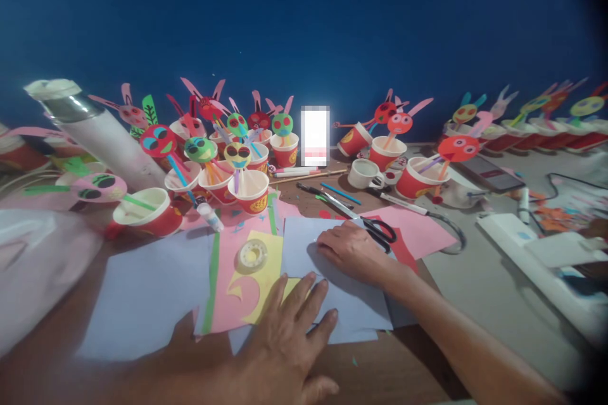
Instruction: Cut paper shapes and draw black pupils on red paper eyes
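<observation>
Lying on the brown table (354,370), the pale blue sheet (358,307) sits beneath the right hand (354,253), whose fingers bend loosely downward; from here I can't tell whether they grip anything. The left hand (287,329) is spread wide, palm down, over the papers' near side. Beyond it, a tape roll (253,255) rests on yellow paper (272,243). Scissors (386,230) lie just past the right hand, and red paper cups (251,195) stand farther back.

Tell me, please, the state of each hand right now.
Left hand: open and spread, holding nothing visible.
Right hand: loosely curled over the pale blue sheet; whether it grips anything cannot be told.
</observation>
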Demonstrator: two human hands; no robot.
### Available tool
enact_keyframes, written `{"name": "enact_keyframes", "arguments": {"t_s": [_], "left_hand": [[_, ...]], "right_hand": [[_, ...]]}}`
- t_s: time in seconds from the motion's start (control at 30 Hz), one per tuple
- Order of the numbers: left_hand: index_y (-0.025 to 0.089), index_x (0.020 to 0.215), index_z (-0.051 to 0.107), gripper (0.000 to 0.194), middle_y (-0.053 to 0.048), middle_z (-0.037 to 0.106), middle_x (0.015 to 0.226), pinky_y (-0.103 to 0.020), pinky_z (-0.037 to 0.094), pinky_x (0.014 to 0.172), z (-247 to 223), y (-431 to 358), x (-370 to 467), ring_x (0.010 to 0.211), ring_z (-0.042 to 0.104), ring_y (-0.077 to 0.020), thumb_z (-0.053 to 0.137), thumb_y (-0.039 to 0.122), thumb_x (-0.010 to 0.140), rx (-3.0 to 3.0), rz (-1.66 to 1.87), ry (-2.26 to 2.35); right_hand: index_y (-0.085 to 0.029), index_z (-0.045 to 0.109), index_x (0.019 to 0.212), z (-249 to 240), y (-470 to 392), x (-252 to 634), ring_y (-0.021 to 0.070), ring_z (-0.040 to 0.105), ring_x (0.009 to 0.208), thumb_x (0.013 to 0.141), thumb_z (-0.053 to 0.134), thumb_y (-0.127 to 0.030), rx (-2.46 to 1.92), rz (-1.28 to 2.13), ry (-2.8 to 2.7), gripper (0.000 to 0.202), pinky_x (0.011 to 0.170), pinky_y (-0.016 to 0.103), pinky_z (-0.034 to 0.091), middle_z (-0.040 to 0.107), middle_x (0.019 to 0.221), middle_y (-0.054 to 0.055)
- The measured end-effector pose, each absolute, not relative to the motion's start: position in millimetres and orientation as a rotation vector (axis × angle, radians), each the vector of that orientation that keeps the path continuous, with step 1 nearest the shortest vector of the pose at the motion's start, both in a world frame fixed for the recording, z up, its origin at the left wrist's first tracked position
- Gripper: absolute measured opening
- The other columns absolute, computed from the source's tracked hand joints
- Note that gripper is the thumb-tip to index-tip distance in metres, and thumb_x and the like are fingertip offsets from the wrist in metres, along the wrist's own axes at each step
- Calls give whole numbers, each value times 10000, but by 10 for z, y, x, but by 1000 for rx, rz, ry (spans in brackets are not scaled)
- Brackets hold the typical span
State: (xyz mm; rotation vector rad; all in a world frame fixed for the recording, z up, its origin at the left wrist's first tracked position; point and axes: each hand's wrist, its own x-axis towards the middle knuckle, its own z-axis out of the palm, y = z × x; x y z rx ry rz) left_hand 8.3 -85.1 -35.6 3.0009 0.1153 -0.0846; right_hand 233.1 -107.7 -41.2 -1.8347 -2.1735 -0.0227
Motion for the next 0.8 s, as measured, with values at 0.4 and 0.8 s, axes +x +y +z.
{"name": "enact_keyframes", "arguments": {"t_s": [0.4,0.8], "left_hand": [[162,1208,560,338,-57,563,1304,-409,347,913,-543,-1030,50,1176,480,-249,361,233,945,3311,216,-57],[286,1319,427,361,-61,445,1405,-418,374,908,-605,-1038,51,1182,434,-232,294,270,984,3269,73,210]], "right_hand": [[-167,642,815,-465,-1080,2379,167,624,713,881,494,-177,-1731,59,-2066,163,712,278,389,682,732,44],[-195,584,841,-278,-1174,2613,107,563,559,907,499,-282,-1757,55,-1299,138,493,186,423,616,681,-22]]}}
